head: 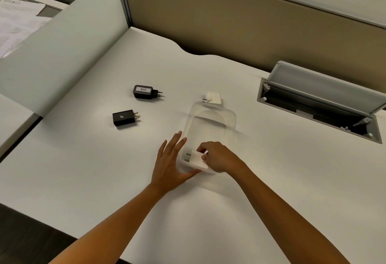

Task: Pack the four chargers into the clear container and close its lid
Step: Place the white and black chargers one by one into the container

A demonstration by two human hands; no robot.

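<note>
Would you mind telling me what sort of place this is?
Probably an office cubicle: a white desk walled by fabric partition panels, with a flip-up cable hatch set in the desktop and printed papers next door.

Chargers around the hands on the desk [271,180]

One charger [195,159] sits in the container [211,125] between both hands; two chargers [125,117] [146,92] lie left of the left hand [170,165], another [213,98] beyond the right hand [219,156].

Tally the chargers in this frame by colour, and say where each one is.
Black: 2, the labelled charger and a plain charger, both on the desk.
White: 2, one behind the container at, one held by the right hand at.
Total: 4
</note>
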